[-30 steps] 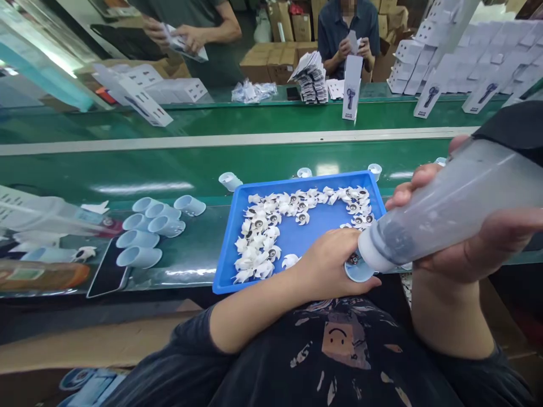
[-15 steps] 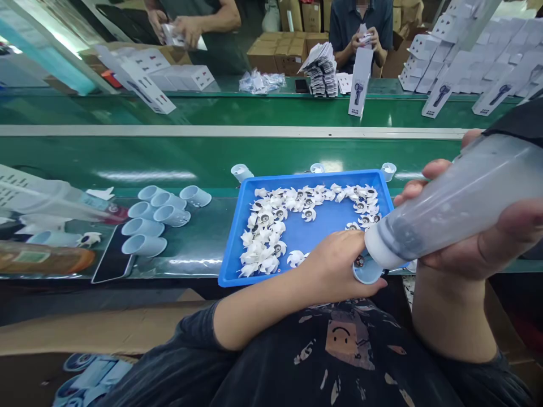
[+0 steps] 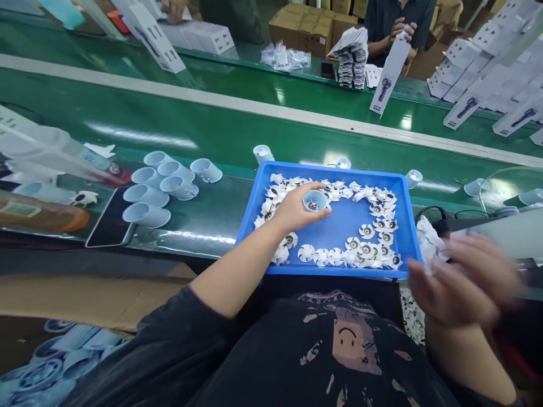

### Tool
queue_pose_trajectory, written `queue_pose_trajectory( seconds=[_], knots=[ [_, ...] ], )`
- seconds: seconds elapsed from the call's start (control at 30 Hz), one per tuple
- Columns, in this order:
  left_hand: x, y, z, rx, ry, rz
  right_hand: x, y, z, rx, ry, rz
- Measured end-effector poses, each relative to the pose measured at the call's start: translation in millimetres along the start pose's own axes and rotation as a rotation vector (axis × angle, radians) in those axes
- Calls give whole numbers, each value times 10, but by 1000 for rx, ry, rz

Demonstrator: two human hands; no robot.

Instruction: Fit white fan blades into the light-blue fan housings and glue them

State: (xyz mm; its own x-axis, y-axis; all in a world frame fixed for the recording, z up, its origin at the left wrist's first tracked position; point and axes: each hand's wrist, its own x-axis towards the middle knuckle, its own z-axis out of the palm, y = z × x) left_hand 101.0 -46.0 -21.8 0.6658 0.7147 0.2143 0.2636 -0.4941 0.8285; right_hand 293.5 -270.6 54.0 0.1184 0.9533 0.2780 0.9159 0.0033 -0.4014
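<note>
1. The person's left hand (image 3: pixel 294 208) grips a small light blue cup (image 3: pixel 318 194), with fingers and thumb wrapped around its side.
2. The cup is above the blue tray (image 3: pixel 326 223), a bit left of its middle. Its round mouth shows, and there are small dark and shiny bits inside.
3. The right hand (image 3: pixel 464 277) is near the right end of the tray. It is very blurry, so one cannot tell if it is open or closed, or if it has anything in it.
4. A crumpled white thing (image 3: pixel 430 240) is just beside the right hand.
5. Lots of little white fans (image 3: pixel 367 249) lie in the tray, along all four sides. Many have a dark round middle.
6. On the left, seven more blue cups (image 3: pixel 146 215) sit close together on the table (image 3: pixel 195 217). A dark flat thing (image 3: pixel 111 220) is left of them.
7. On the far side, another person's hands (image 3: pixel 401 28) are at the top of a tall white box (image 3: pixel 392 70). A pile of folded papers (image 3: pixel 351 59) is to the left of it.
</note>
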Motion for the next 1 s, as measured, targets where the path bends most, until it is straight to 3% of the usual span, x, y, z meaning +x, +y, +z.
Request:
queue_pose_trajectory(
  seconds=[0.03, 0.07, 0.13, 0.27, 0.43, 0.57, 0.7, 1.0],
  knots=[
    [-7, 18, 20, -3, -12, 24, 106, -41, 129, -96, -93, -10],
    [-15, 39, 34, -2, -27, 39, 218, -67, 263, -290, -293, -6],
    [-33, 73, 41, 9, -51, 46, 428, -70, 519, -417, -512, 3],
    [-59, 96, -6, 27, -42, 45, 685, -28, 834, -551, -723, 4],
    [-63, 115, -43, 43, -13, 69, 790, -118, 858, -676, -677, 13],
    [-47, 143, -37, 41, -14, 45, 800, -163, 849, -666, -756, 6],
    [-44, 159, -27, 24, 23, -23, 866, -219, 952, -686, -695, 73],
    [-60, 57, 32, -23, 3, 15, 971, -327, 1098, -556, -664, 200]
  ],
)
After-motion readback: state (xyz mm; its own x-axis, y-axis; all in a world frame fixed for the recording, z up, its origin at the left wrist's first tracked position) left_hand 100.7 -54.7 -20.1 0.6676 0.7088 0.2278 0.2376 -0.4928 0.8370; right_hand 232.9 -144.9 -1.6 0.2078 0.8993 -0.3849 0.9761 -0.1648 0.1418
